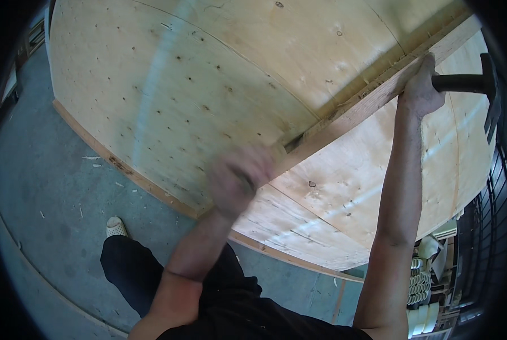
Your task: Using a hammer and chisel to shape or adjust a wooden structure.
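A claw hammer (462, 84) with a dark handle and dark metal head is in my right hand (423, 93), at the upper right. That hand is closed round the handle and lies against the side of a long wooden beam (372, 105). The beam runs slantwise across a large plywood surface (202, 73). At the beam's near end is my left hand (239, 175), smeared by motion. Its fingers look curled, but whether they grip the beam does not show clearly.
The plywood has many small dark marks and a pale wooden edge strip (145, 184) along its near side. Wood scraps lie on the grey floor (55, 170). Coiled springs (419, 288) and white rolls (422, 318) stand at the lower right, by a dark grid (494, 187).
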### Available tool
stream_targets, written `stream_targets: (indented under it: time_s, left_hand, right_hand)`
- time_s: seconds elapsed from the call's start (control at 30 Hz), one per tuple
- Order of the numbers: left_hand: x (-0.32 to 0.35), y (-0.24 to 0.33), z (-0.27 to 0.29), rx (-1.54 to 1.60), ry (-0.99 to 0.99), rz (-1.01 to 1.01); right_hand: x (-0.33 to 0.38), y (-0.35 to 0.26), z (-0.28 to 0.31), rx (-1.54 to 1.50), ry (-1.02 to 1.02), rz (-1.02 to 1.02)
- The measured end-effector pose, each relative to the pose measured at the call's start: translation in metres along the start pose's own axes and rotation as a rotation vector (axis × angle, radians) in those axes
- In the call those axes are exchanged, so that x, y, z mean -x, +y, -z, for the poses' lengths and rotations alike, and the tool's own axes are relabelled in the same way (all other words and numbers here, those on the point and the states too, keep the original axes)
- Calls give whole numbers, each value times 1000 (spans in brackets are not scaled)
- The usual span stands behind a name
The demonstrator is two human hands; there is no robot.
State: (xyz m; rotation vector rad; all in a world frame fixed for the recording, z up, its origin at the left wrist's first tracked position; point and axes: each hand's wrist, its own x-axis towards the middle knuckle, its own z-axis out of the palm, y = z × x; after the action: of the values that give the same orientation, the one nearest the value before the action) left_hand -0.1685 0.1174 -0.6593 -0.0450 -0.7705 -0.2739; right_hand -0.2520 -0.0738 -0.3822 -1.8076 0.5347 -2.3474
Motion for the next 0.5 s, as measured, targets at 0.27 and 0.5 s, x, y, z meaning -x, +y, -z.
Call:
stream_targets:
  time_s: [0.27,0.5]
  left_hand:
    - [-82,-28,58,345,486,316]
    - [-56,-76,45,-134,631,222]
  right_hand:
    - [-3,4,7,-42,-85,-62]
    - [-13,-1,18,126,-192,-64]
